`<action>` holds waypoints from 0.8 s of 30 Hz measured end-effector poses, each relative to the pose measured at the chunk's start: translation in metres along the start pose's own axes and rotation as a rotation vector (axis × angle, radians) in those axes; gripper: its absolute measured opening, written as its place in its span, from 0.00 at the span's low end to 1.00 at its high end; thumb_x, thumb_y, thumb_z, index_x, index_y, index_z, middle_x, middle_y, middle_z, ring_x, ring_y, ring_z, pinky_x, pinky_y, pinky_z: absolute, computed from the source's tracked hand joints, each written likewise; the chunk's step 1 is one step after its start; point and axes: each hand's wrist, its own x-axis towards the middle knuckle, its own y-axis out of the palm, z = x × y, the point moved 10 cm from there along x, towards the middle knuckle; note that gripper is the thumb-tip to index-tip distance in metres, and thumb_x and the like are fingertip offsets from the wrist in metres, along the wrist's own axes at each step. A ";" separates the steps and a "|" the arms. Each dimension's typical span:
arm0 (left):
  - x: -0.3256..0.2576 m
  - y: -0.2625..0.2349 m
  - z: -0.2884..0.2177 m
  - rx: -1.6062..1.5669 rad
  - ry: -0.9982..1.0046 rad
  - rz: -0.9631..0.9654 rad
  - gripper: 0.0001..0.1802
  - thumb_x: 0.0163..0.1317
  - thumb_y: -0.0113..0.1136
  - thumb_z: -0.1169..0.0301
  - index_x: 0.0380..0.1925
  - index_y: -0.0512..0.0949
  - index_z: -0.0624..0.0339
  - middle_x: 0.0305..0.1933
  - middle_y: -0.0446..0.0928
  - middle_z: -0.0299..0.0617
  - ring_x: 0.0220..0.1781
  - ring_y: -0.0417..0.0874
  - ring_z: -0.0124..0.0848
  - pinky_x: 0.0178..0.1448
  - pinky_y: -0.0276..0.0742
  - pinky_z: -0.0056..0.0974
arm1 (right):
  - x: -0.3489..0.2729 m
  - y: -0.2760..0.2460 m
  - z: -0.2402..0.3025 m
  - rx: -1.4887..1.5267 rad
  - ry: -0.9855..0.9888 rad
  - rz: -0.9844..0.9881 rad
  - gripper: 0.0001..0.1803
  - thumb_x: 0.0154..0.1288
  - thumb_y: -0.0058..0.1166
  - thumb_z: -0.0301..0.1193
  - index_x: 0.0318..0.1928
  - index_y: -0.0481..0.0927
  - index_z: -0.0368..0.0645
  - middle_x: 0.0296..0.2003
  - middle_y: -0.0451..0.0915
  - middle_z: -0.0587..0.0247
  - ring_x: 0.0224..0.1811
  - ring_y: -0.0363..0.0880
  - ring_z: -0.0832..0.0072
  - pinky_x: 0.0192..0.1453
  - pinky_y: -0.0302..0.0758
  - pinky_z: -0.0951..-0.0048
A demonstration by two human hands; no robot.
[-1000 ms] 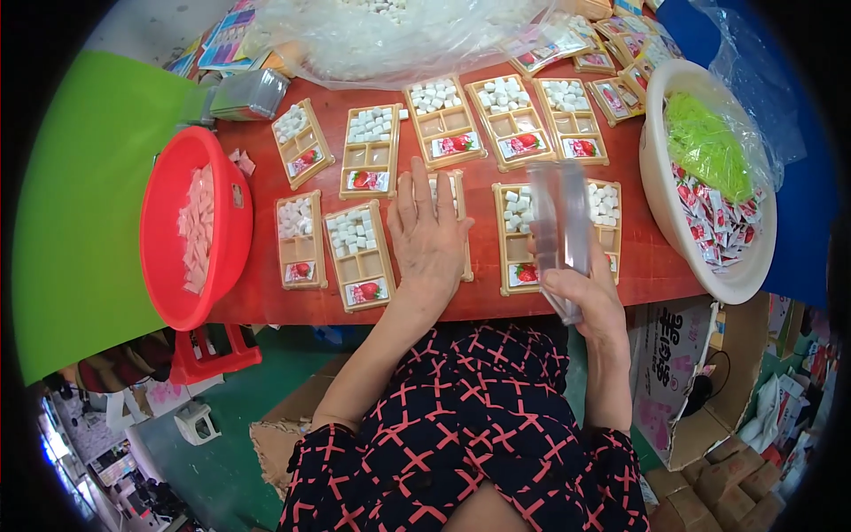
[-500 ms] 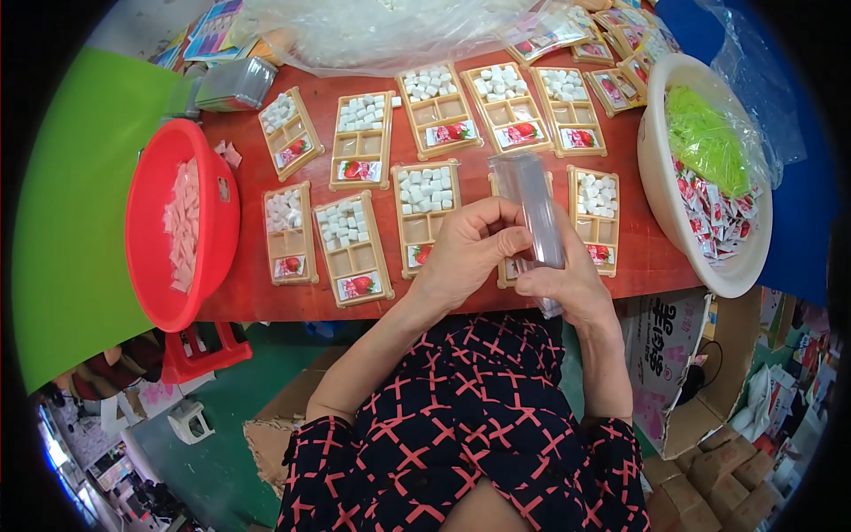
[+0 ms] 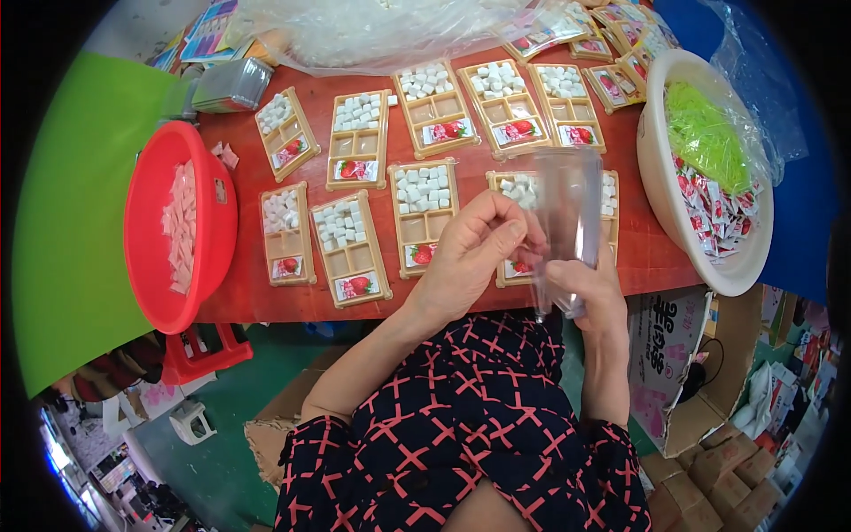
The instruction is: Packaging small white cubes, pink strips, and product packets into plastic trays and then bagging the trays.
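Right hand (image 3: 592, 288) closed around the lower end of a stack of clear plastic lids (image 3: 567, 217), held upright and slightly tilted above the near edge of the red table (image 3: 638, 262). Left hand (image 3: 470, 257) half curled just beside it, fingertips (image 3: 519, 232) pinching at the left edge of the stack near its middle; whether gripping one lid or only touching, impossible to tell through the glare. Directly under both hands, a tan compartment tray (image 3: 514, 266), mostly hidden, with white cubes in its upper compartment and a small red-printed packet at its lower end. To the left of it, more tan trays of the same kind: one (image 3: 424, 217) just beside the left hand, another (image 3: 351, 248) tilted, a smaller one (image 3: 285, 232) nearer the red basin (image 3: 146, 266), which sits at the table's left end with pale pieces inside. Farther back, a second row of filled trays (image 3: 434, 106) running across the table, and beyond that a crumpled clear plastic bag (image 3: 372, 31). At the right end, a large cream bowl (image 3: 660, 204) holding green shreds and small red-and-white packets (image 3: 718, 208). Below the table on the right, an open cardboard box (image 3: 700, 372); in the foreground, a dark garment with a red cross pattern (image 3: 461, 426).
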 end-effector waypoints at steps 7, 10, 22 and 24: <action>0.000 -0.008 0.014 0.096 -0.105 -0.213 0.12 0.59 0.50 0.81 0.42 0.62 0.62 0.39 0.73 0.46 0.41 0.79 0.31 0.44 0.76 0.31 | -0.012 -0.010 0.037 -0.528 -0.388 -0.199 0.48 0.40 0.61 0.28 0.63 0.51 0.39 0.47 0.67 0.57 0.45 0.70 0.73 0.47 0.69 0.72; 0.003 -0.027 0.031 0.172 -0.200 -0.318 0.16 0.57 0.51 0.83 0.43 0.60 0.63 0.37 0.73 0.46 0.38 0.79 0.30 0.40 0.77 0.29 | -0.019 -0.033 0.037 -0.498 -0.356 -0.310 0.46 0.40 0.60 0.28 0.63 0.52 0.41 0.48 0.66 0.58 0.46 0.68 0.73 0.48 0.69 0.73; 0.001 -0.022 0.028 1.089 0.024 -0.423 0.37 0.49 0.55 0.84 0.59 0.51 0.67 0.39 0.64 0.49 0.43 0.70 0.36 0.47 0.68 0.36 | -0.018 -0.065 0.012 -0.354 -0.210 -0.240 0.48 0.42 0.62 0.28 0.63 0.49 0.36 0.55 0.62 0.53 0.56 0.65 0.68 0.57 0.65 0.68; 0.002 -0.011 0.020 1.277 0.147 -0.401 0.38 0.47 0.54 0.84 0.60 0.51 0.67 0.44 0.64 0.56 0.48 0.69 0.45 0.53 0.66 0.41 | -0.019 -0.063 0.016 -0.336 -0.224 -0.233 0.49 0.42 0.62 0.28 0.63 0.49 0.35 0.55 0.62 0.53 0.56 0.65 0.68 0.57 0.65 0.68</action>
